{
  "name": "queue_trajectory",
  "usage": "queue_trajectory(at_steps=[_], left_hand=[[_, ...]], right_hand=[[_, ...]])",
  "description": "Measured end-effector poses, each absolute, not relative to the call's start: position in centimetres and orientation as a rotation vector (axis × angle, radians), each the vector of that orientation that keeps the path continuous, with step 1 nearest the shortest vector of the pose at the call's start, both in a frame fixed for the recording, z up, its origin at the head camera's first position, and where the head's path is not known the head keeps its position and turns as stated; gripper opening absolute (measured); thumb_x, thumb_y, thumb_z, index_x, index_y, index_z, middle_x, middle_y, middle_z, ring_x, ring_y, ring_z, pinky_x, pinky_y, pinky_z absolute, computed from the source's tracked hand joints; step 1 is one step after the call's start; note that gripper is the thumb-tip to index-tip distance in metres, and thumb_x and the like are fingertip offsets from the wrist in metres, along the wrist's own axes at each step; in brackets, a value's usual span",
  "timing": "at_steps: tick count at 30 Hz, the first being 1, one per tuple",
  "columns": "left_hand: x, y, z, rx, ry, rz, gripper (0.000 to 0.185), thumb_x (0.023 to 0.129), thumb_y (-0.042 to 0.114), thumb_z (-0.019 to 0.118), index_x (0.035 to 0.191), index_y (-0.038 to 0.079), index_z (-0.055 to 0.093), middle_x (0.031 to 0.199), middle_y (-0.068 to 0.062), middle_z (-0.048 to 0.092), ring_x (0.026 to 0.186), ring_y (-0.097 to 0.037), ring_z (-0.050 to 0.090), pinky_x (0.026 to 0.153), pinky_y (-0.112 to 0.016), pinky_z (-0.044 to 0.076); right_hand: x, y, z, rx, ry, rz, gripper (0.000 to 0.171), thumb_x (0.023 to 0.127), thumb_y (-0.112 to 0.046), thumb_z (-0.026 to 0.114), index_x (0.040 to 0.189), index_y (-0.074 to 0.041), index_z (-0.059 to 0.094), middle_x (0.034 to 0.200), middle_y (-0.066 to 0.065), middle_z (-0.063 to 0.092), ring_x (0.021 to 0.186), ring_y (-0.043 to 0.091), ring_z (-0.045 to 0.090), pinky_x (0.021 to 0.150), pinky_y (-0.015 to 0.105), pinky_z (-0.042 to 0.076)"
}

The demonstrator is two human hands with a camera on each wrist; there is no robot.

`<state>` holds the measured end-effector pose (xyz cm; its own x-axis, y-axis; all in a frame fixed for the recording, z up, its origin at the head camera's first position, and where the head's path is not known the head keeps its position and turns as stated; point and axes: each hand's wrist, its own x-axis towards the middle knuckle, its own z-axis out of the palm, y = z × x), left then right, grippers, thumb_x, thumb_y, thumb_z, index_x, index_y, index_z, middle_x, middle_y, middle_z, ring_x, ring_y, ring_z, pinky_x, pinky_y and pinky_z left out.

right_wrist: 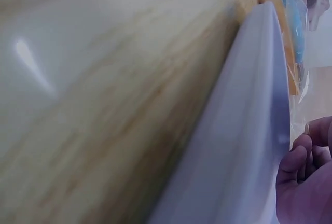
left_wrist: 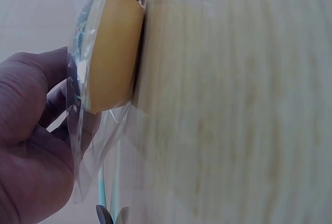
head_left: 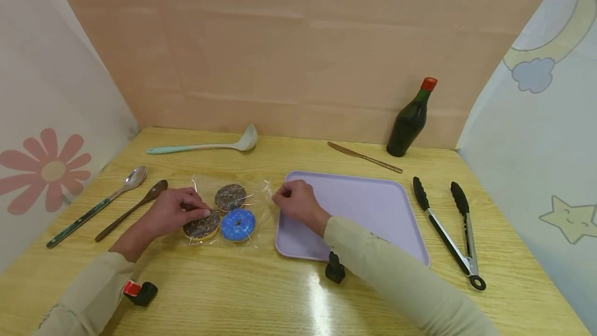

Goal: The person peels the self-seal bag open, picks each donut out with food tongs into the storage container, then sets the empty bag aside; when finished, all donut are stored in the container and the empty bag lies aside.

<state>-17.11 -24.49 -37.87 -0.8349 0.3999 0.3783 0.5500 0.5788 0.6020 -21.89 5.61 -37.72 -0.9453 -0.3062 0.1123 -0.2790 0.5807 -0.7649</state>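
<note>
The left hand point(head_left: 170, 212) rested on the near-left edge of a clear plastic bag point(head_left: 228, 210), its fingers curled and pressing the film down over a chocolate doughnut point(head_left: 201, 226); the left wrist view showed that doughnut's pale side point(left_wrist: 111, 53) pressed against the wrap beside the fingers point(left_wrist: 23, 94). The right hand point(head_left: 298, 202) pinched the bag's crinkled far-right corner point(head_left: 268, 188) between fingertips, just at the left rim of a lilac tray point(head_left: 364, 211). Between the two hands the bag lay flat on the tabletop point(head_left: 261, 294), holding a second chocolate doughnut point(head_left: 230, 196) and a blue-iced doughnut point(head_left: 238, 224). The film looked thin, light and slippery, likely to stretch or tear if tugged, and the doughnuts inside seemed apt to slide about; the loose corners or open edge seemed the sensible places to grip. Left of the left hand lay two spoons point(head_left: 128, 206); right of the tray, tongs point(head_left: 448, 229); beyond, a ladle point(head_left: 205, 145), a knife point(head_left: 364, 157) and a dark bottle point(head_left: 411, 121).
</note>
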Motion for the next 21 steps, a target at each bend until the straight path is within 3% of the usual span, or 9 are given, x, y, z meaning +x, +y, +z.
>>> queue_trajectory(at_steps=[6, 9, 13, 21], left_hand=[[-17.1, -24.5, -37.8, -0.814, -2.603, -1.098, 0.011, 0.077, -0.003, 0.075, 0.082, 0.007, 0.076, 0.075, 0.009, 0.061, 0.064, -0.007, 0.054, 0.053, -0.025, 0.043], [-17.2, -24.6, -37.8, -0.819, -2.600, -1.083, 0.011, 0.077, -0.002, 0.075, 0.082, 0.008, 0.076, 0.075, 0.010, 0.061, 0.064, -0.007, 0.054, 0.071, -0.017, 0.045], [-17.2, -24.7, -37.8, -0.821, -2.595, -1.066, 0.012, 0.077, -0.003, 0.075, 0.082, 0.008, 0.076, 0.075, 0.011, 0.060, 0.064, -0.006, 0.054, 0.092, -0.007, 0.027], [-17.2, -24.6, -38.0, -0.831, -2.585, -1.078, 0.012, 0.079, -0.004, 0.074, 0.083, 0.008, 0.075, 0.076, 0.009, 0.061, 0.063, -0.006, 0.056, 0.076, -0.013, 0.042]], right_hand=[[-21.7, 6.1, -37.7, -0.516, 2.770, -1.342, 0.013, 0.084, -0.013, 0.067, 0.073, -0.008, 0.069, 0.064, -0.004, 0.059, 0.060, 0.011, 0.051, 0.056, 0.024, 0.043], [-21.7, 6.5, -37.8, -0.490, 2.768, -1.361, 0.012, 0.083, -0.011, 0.067, 0.072, -0.007, 0.069, 0.064, -0.003, 0.059, 0.059, 0.011, 0.052, 0.055, 0.025, 0.044], [-21.8, 7.0, -38.0, -0.471, 2.784, -1.353, 0.011, 0.083, -0.011, 0.068, 0.073, -0.007, 0.070, 0.064, -0.003, 0.060, 0.059, 0.010, 0.052, 0.056, 0.024, 0.044], [-21.6, 7.8, -38.1, -0.485, 2.836, -1.308, 0.009, 0.085, -0.015, 0.071, 0.079, -0.008, 0.070, 0.070, -0.005, 0.060, 0.067, 0.011, 0.052, 0.062, 0.026, 0.044]])
